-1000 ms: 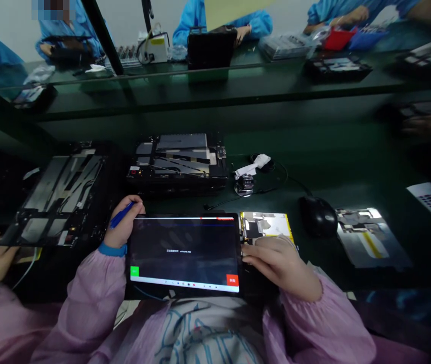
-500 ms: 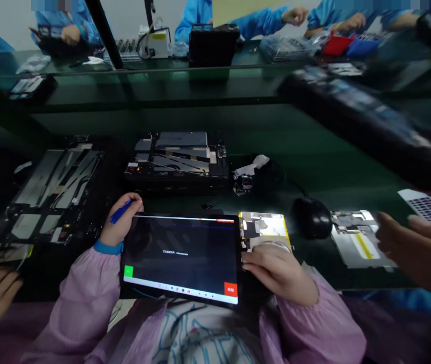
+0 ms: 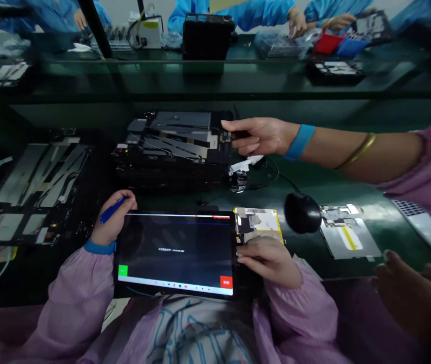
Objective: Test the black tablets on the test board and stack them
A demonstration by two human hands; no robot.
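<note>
Holding: my left hand [image 3: 112,218] is closed round a blue pen [image 3: 112,210], just beside the tablet [image 3: 175,253] at its 10 o'clock corner.
Right hand [image 3: 267,260]: fingers bunched narrow at the tablet's 3 o'clock edge; whether they grip it, I cannot tell.
Tablet: centred before me, its dark screen showing 1 green square [image 3: 123,271] at 8 o'clock, 1 red square [image 3: 226,282] at 4.
Device stack [image 3: 181,126]: 12 o'clock beyond the tablet, a co-worker's hand [image 3: 263,135] on its 3 o'clock end.
Mouse [image 3: 302,213]: 2 o'clock from the tablet.
</note>
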